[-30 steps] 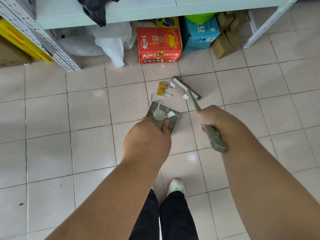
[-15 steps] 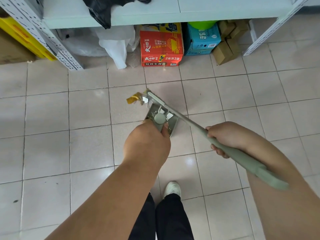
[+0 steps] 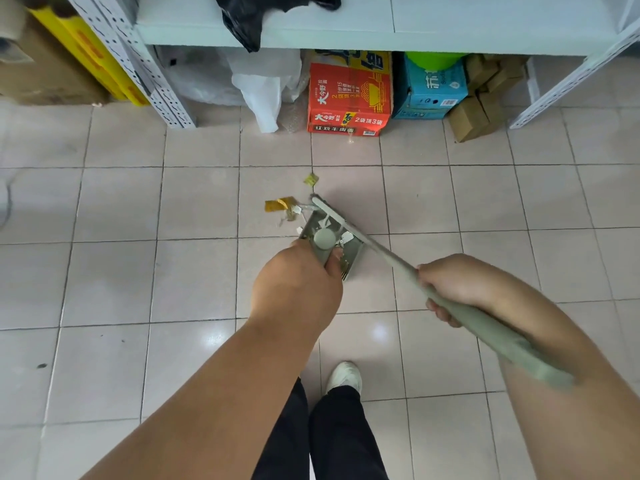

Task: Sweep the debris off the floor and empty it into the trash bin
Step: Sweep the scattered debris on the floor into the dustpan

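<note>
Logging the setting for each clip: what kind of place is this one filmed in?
Probably a storeroom or shop back room. White perforated-metal shelving stands on a pale tiled floor, and beneath it sit a red cardboard noodle carton, a blue printed carton and small brown cardboard boxes.

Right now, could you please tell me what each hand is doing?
Left hand: gripping the dustpan by its handle.
Right hand: gripping the broom by its handle.

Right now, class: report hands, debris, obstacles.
Left hand grips dustpan. Right hand grips broom. Yellow scraps outside pan. No obstruction seen.
</note>
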Action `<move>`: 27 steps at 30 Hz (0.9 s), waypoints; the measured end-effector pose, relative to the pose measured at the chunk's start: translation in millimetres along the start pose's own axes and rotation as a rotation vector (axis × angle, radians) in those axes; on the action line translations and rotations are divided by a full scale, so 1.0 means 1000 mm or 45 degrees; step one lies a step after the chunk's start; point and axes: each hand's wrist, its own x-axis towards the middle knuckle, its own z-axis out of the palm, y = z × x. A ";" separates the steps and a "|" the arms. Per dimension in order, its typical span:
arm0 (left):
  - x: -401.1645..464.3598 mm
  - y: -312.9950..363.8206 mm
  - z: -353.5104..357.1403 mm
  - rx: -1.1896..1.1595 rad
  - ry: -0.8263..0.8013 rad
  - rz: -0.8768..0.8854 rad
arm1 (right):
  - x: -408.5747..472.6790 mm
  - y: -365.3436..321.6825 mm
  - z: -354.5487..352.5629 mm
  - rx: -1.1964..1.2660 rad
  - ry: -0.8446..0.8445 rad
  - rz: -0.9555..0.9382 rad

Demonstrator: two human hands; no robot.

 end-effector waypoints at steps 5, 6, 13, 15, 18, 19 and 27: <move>-0.020 -0.026 -0.011 -0.073 0.027 -0.100 | -0.011 -0.003 -0.002 0.051 0.047 -0.037; -0.024 -0.032 -0.015 -0.088 0.035 -0.124 | -0.010 -0.008 0.003 0.061 0.063 -0.043; -0.057 -0.080 -0.036 -0.151 0.063 -0.294 | 0.015 -0.059 0.048 -0.038 0.183 -0.092; -0.066 -0.093 -0.038 -0.146 0.067 -0.336 | 0.021 -0.071 0.061 -0.087 0.224 -0.138; -0.077 -0.111 -0.036 -0.140 0.058 -0.405 | 0.025 -0.085 0.081 -0.136 0.250 -0.203; -0.079 -0.115 -0.034 -0.131 0.054 -0.417 | 0.026 -0.089 0.086 -0.178 0.250 -0.206; -0.089 -0.134 -0.007 -0.112 0.152 -0.491 | 0.034 -0.094 0.124 -0.532 0.151 -0.274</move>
